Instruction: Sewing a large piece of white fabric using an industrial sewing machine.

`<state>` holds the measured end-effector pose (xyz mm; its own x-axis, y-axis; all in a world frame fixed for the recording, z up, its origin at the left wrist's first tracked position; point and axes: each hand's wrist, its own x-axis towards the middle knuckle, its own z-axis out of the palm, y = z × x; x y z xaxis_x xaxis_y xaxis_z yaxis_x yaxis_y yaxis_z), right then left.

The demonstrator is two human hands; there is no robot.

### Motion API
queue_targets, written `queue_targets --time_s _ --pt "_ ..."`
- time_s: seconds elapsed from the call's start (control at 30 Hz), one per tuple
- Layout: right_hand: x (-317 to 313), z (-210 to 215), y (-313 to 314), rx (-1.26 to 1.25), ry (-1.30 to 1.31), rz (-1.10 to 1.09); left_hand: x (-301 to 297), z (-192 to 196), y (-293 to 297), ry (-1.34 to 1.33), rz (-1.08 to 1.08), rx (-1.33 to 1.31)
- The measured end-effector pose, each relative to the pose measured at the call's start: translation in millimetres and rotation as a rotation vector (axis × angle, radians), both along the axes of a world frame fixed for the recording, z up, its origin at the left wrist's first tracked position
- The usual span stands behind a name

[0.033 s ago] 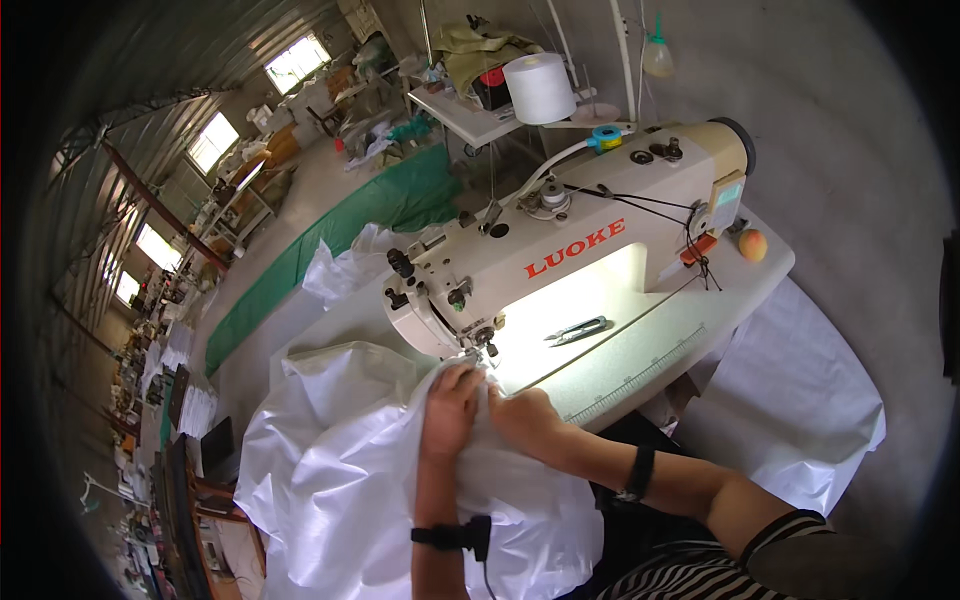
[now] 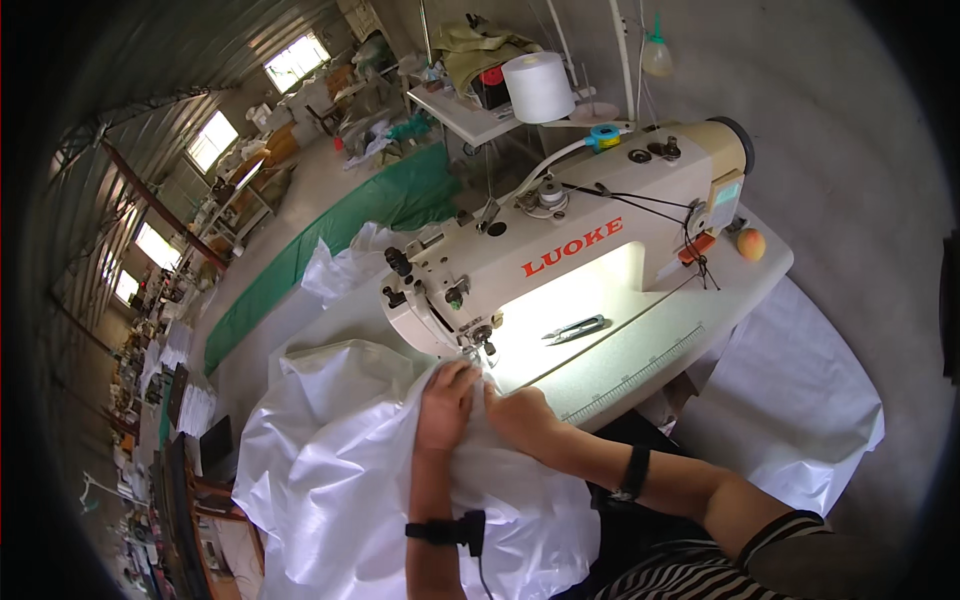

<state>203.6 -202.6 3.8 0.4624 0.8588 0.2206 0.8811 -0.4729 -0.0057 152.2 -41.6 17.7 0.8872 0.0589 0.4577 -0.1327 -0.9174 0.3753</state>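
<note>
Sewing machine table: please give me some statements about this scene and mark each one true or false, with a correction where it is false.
1. Both hands press on the white fabric close to the needle of the sewing machine. True; the left hand and right hand lie side by side on it.
2. The thread snips are held in the right hand. False; they lie alone on the lit table under the machine arm.
3. A round orange fruit sits on the table by the machine's right end. True.
4. The big thread cone behind the machine is black. False; it is white.
</note>
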Motion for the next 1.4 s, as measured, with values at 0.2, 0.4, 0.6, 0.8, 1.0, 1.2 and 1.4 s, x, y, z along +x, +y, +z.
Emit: queue_targets --time_s 0.2,0.4,0.6,0.8,1.0,1.2,1.4 --pt "-0.9 -8.7 7.6 0.018 0.044 -0.043 0.1 -3.3 2.7 -0.016 -0.022 0.042" --pt "-2.5 -5.5 0.2 0.041 0.032 -0.066 4.6 -9.1 -0.9 -0.076 0.03 0.105" --pt "-3.5 6.6 -22.2 -0.022 0.02 -0.057 0.9 -17.3 -11.3 -0.06 0.137 0.183" --pt "-1.1 2.0 -20.2 -0.063 -0.015 -0.059 6.9 -19.4 -11.1 -0.049 0.217 0.173" --pt "5.7 -12.2 -4.7 0.038 -0.06 -0.081 22.6 -20.9 7.0 -0.072 0.25 0.237" --pt "-7.0 -2.1 2.0 -0.023 -0.013 -0.052 14.4 -12.4 43.6 0.123 0.136 0.154" --pt "8.9 46.7 -120.3 0.532 0.351 0.118 -77.1 55.0 -67.5 0.004 0.154 -0.811"
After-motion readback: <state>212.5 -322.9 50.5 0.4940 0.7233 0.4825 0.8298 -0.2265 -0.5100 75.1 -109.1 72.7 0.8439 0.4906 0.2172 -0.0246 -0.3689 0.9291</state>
